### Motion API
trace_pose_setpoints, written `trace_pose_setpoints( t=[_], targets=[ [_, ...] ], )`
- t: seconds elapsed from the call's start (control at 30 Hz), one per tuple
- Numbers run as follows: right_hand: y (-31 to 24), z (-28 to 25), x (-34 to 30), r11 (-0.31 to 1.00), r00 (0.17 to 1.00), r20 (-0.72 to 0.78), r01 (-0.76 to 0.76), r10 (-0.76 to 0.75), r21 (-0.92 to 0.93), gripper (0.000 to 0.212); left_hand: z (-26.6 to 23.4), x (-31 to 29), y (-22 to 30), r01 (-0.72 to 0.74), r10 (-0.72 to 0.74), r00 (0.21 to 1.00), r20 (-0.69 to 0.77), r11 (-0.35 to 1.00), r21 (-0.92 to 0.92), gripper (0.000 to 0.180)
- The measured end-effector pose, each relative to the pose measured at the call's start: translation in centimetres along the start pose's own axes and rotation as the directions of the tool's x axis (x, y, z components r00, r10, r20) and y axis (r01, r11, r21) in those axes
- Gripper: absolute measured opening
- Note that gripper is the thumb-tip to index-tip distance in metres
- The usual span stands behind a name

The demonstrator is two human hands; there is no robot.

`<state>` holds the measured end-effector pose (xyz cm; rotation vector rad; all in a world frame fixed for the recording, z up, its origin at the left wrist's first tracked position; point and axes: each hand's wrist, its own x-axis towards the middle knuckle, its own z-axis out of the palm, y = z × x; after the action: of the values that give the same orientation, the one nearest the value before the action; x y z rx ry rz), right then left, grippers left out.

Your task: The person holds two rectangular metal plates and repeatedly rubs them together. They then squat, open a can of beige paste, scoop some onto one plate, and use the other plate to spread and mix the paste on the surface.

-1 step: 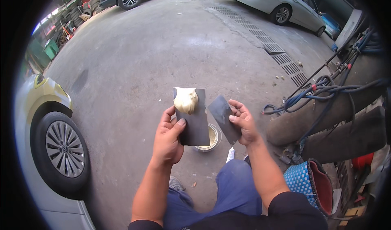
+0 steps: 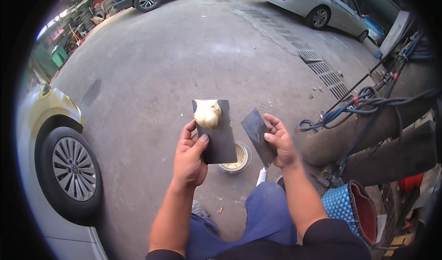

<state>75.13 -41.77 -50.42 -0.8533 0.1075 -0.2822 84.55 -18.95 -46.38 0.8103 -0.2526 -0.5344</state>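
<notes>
A dark rectangular putty board (image 2: 222,145) is in my left hand (image 2: 189,156), thumb on its face and fingers behind its left edge. A cream lump of putty (image 2: 207,115) sits at the board's upper left. My right hand (image 2: 282,145) pinches a smaller dark putty scraper (image 2: 256,128), held tilted just right of the board, with a gap between them. Grey smears show on the scraper's face. Below the board, partly hidden by it, an open can (image 2: 248,158) with cream putty inside stands on the floor. A white tube (image 2: 261,176) is right of the can, by my knee.
At the left stands a car with a yellowish fender (image 2: 60,104) and a wheel (image 2: 76,168). Large dark cylinders (image 2: 343,138) draped with blue hoses (image 2: 368,99) lie at the right, above a blue-checked bag (image 2: 340,202). A floor grate (image 2: 324,71) and parked cars (image 2: 294,0) are farther off.
My right hand and the scraper have moved a little to the right, widening the gap to the board. The board's top has shifted slightly left, with the putty still on it.
</notes>
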Motion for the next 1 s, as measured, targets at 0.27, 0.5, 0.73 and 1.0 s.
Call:
trace_pose_setpoints(
  t=[0.27,0.5,0.73,1.0],
  targets=[
    [-0.7,1.9,-1.7,0.877,0.99,0.14,0.093,-0.029,-0.471,0.061,-0.2,-0.1,-0.8,-0.055,0.068,0.985,0.161,0.995,-0.084,0.05],
    [-2.5,3.5,0.0,0.871,0.983,0.18,0.067,0.024,-0.487,0.061,-0.7,-0.3,-1.5,-0.067,0.019,0.955,0.297,0.986,0.153,0.053],
    [-3.2,4.8,1.0,0.947,0.978,0.208,0.096,-0.032,-0.308,0.063,-0.9,-0.1,-2.0,-0.409,0.201,0.911,0.361,0.562,0.719,0.047],
    [-8.3,6.6,0.7,0.486,0.573,0.719,0.793,-0.394,-0.366,0.051,-2.3,0.3,0.3,0.115,-0.198,0.967,0.16,0.901,0.418,0.045]
  ],
)
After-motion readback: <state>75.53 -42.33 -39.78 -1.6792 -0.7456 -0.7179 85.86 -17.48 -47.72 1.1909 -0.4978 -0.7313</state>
